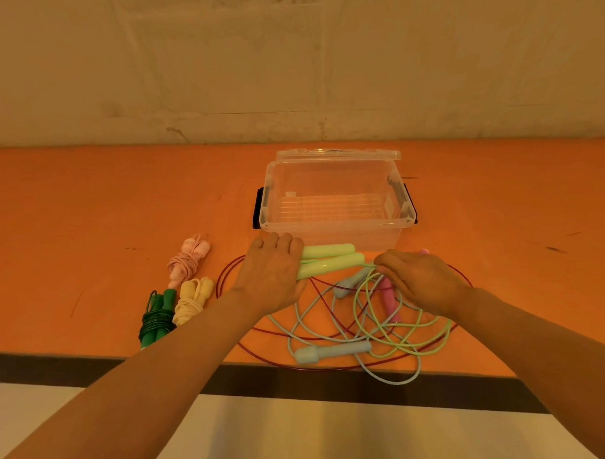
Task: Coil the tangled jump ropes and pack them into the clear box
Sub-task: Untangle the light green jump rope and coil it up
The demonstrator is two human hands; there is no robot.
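My left hand (272, 273) grips the two light-green handles (331, 259) together, just in front of the clear box (335, 227), which stands open with its lid tipped back. My right hand (419, 279) pinches the light-green cord (403, 346) near the handles. That cord lies tangled with a light-blue rope (331, 354), a thin red rope (224, 278) and a pink handle (389, 297) partly under my right hand. Three coiled ropes rest to the left: pink (187, 259), cream (192, 301), dark green (157, 320).
The orange table (88, 222) ends in a dark front edge (49, 370), over which the blue and red ropes hang slightly. A pale wall (231, 72) rises directly behind the box. Black latches sit on the box's two sides.
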